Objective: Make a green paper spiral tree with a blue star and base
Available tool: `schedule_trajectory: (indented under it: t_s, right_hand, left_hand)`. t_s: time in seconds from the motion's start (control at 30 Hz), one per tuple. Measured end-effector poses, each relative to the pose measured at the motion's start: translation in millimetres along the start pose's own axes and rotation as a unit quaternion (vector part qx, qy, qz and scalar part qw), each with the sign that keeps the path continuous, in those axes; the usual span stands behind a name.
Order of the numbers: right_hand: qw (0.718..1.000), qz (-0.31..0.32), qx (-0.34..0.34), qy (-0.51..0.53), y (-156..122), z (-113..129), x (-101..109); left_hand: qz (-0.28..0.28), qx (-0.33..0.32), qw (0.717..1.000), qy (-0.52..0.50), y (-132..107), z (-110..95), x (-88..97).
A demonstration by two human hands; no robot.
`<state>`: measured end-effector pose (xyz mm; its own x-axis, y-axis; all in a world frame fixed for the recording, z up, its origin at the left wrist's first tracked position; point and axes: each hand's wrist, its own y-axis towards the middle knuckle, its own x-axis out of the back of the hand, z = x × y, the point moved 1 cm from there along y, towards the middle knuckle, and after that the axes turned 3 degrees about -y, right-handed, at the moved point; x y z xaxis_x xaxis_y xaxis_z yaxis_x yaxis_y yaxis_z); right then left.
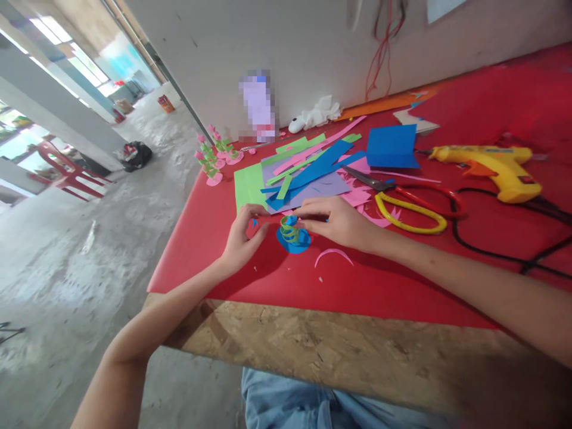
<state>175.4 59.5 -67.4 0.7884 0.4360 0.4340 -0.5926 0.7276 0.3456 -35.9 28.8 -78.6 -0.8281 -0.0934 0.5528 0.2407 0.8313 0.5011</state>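
Observation:
A small paper flower stands upright on the red table cover. It has a round blue base, a coiled green paper stem and a rolled blue paper top. My right hand pinches the blue top from the right with thumb and fingertips. To the left of the flower, my left hand is curved, its thumb and fingers apart with nothing seen between them. Just beyond its fingertips lies a tiny blue scrap. A curved pink paper strip rests to the right of the base.
Behind my hands lie green sheets, blue strips and a blue square. Red-and-yellow-handled scissors and a yellow glue gun with a black cord sit at right. Several pink paper flowers stand at the back left edge.

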Motion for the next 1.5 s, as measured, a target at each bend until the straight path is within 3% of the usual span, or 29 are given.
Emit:
schedule_trajectory:
  t_s: [0.47,0.83,1.2,1.5]
  right_hand:
    - [1.0,0.002,0.005,-0.021,4,-2,-3]
    - [1.0,-0.011,0.021,0.008,-2,3,-22]
    - [1.0,-0.007,0.027,-0.005,-6,11,-25]
    - [1.0,-0.003,0.024,-0.011,-6,9,-25]
  left_hand:
    - [-0.019,0.051,0.997,0.061,-25,0,0.4]
    - [-0.049,0.061,0.992,0.102,-23,6,13.8]
    - [0.025,0.029,0.994,0.105,-24,2,14.3]
    - [0.039,0.027,0.994,0.096,-25,1,12.7]
